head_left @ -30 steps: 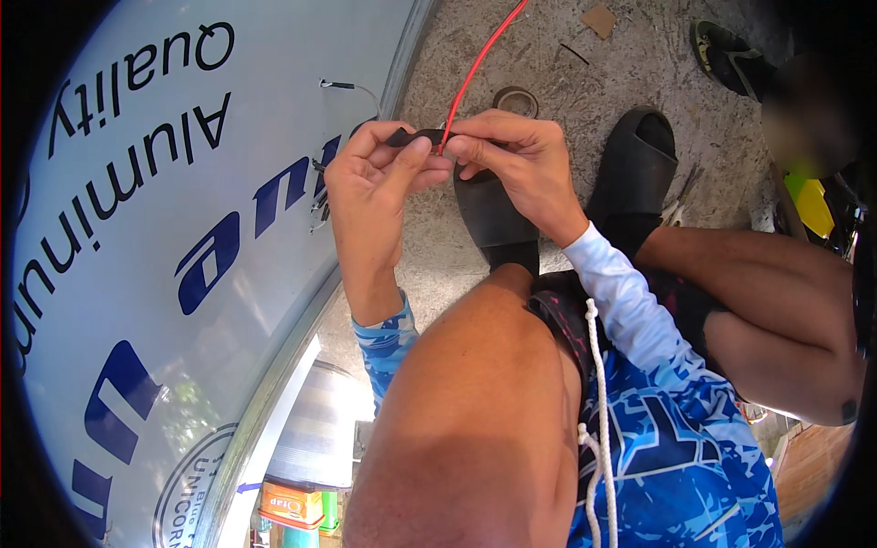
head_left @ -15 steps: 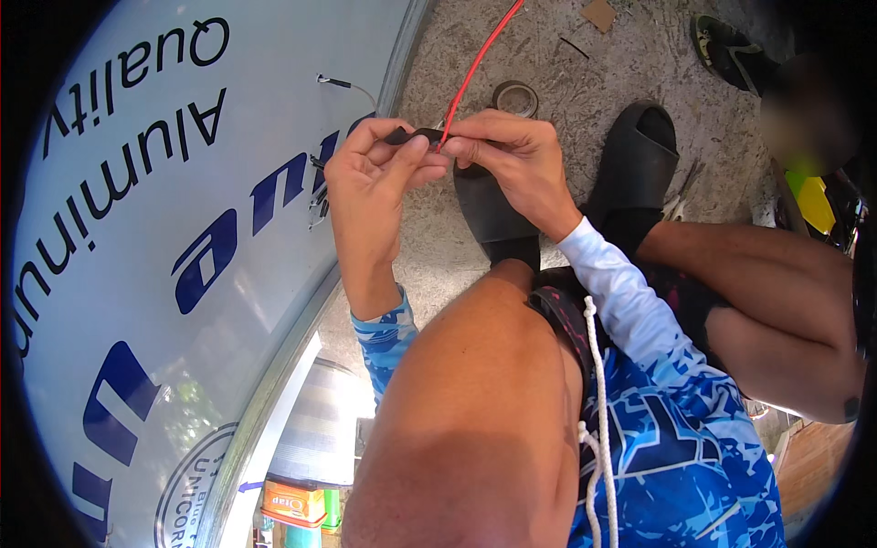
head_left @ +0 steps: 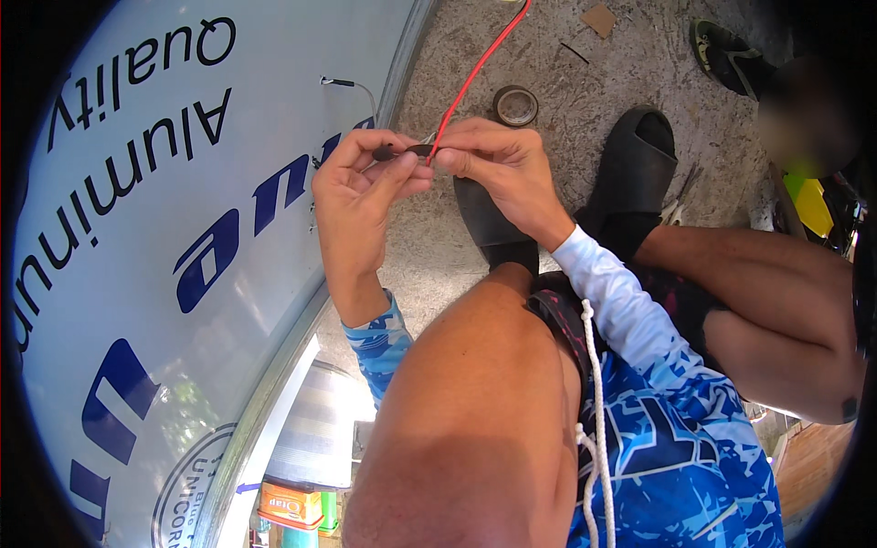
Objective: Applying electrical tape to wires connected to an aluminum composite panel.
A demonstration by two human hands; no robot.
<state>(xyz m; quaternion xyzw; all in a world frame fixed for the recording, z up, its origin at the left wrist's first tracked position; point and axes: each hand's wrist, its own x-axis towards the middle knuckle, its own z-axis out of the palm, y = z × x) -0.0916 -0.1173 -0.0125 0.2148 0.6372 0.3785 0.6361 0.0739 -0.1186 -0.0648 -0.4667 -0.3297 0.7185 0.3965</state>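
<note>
A red wire (head_left: 471,82) runs down from the top of the view to my fingertips. My right hand (head_left: 501,173) pinches its lower end between thumb and fingers. In my left hand (head_left: 358,196), thumb and fingers close on a short piece of black tape (head_left: 393,153), which reaches across to the wire. Both hands meet above the edge of a white sign panel, the fingertips almost touching. The exact join of tape and wire is partly hidden by my fingers.
The large white sign panel (head_left: 274,119) with blue and black lettering fills the left side; a thin wire (head_left: 364,89) pokes out of it. A tape roll (head_left: 516,106) lies on the concrete floor near my black slippers (head_left: 637,160). Another person's foot (head_left: 726,57) is at upper right.
Both hands have shifted slightly left and down, with the wire and the black tape between them. More of the tape roll shows now.
</note>
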